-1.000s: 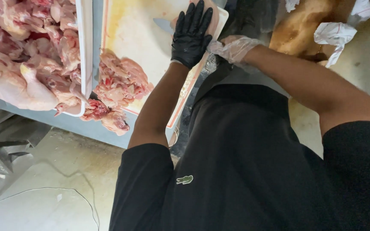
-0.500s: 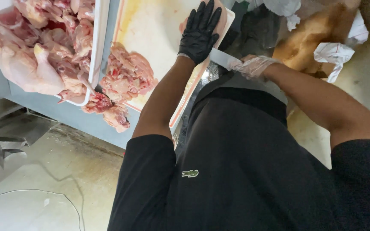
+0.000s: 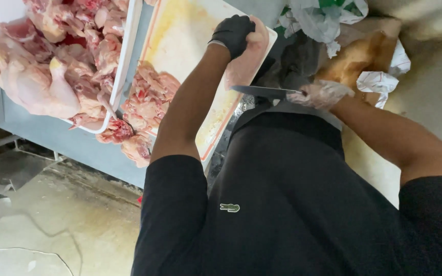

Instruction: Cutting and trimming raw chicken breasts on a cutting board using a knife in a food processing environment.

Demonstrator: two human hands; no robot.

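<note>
Many raw chicken pieces point(image 3: 52, 61) fill a white tray point(image 3: 124, 66) at the far left, some whole and pale, others cut and red. Just beside the tray, a heap of cut chicken parts point(image 3: 144, 102) lies on the near left part of a white cutting board point(image 3: 180, 36) with an orange rim, stained yellow. Further right, the left hand point(image 3: 233, 33), in a black glove, is clenched over a pale piece of chicken point(image 3: 244, 61) on the board's right edge, pressing it down. The blade of a knife point(image 3: 264, 91) lies flat against the lower end of that piece. The right hand point(image 3: 323, 94), in a clear plastic glove, is closed around the knife's handle. Behind it sit crumpled plastic bags point(image 3: 323, 20) and brown paper point(image 3: 359, 56).
</note>
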